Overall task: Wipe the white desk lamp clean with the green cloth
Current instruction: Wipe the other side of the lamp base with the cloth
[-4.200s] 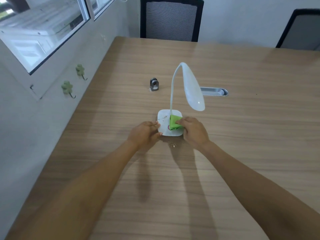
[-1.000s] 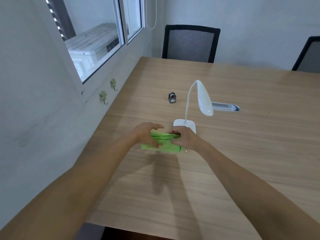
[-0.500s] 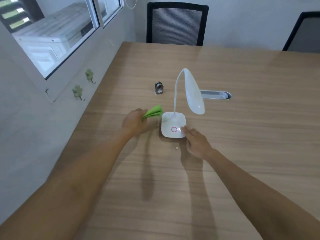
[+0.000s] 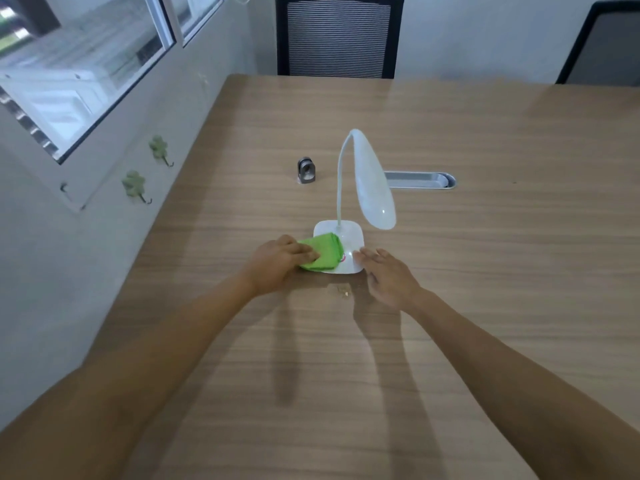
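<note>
We're in an office here, likely a small meeting room: a long wood-grain desk (image 4: 450, 306) with a metal cable grommet (image 4: 419, 180) set into its top, a black mesh-backed office chair (image 4: 337, 36) pulled up at the far end and a second chair (image 4: 604, 43) at the corner, plain grey walls, and a sliding window (image 4: 86, 71) on the left.

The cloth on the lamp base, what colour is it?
Bright green cloth, plain, seen in the head view under the left hand.
</note>
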